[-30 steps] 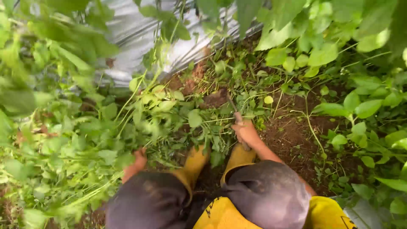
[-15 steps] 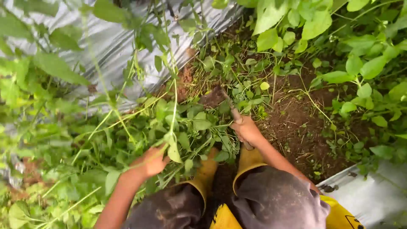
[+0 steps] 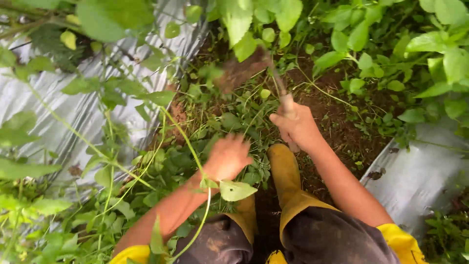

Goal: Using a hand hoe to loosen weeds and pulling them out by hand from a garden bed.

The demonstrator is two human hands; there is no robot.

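- Silver plastic mulch sheet [image 3: 63, 107] covers the ground at far left, with leafy vines across it.
- Left hand [image 3: 227, 157], blurred, hangs over low green weeds [image 3: 171, 161]; cannot tell whether its fingers are apart or together.
- Yellow rubber boot [image 3: 284, 168] stands on dark soil between the hands.
- Right hand [image 3: 298, 128], fingers clamped on the handle of a hoe [image 3: 281, 90]; its soil-caked blade is raised above the weeds, blurred.
- A second silver sheet [image 3: 415, 171] lies at right.
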